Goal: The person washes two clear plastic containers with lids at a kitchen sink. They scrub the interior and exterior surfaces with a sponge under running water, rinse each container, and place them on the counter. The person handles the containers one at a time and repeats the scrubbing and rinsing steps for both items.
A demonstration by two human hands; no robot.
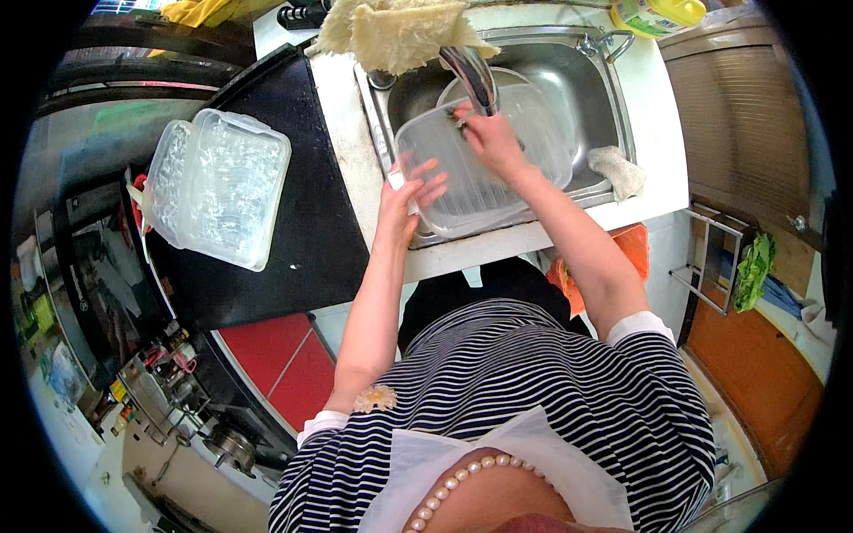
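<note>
A clear plastic container [466, 193] is tilted over the front of the stainless steel sink [603, 100]. My left hand [410, 193] grips its left edge, and some of the fingers show through the plastic. My right hand [492, 143] is at the container's far part, just below the spout of the chrome faucet [474, 76]. A small dark thing shows at its fingertips; whether I hold it, I cannot tell. Behind the container, the rim of a round vessel [516, 74] shows in the sink.
Foam-streaked plastic containers [233, 186] lie on the black counter [313, 266] to the left. A pale fluffy cloth [406, 33] hangs over the faucet. A whitish rag [618, 173] rests on the sink's right front corner. A yellow bottle [656, 14] stands behind the sink.
</note>
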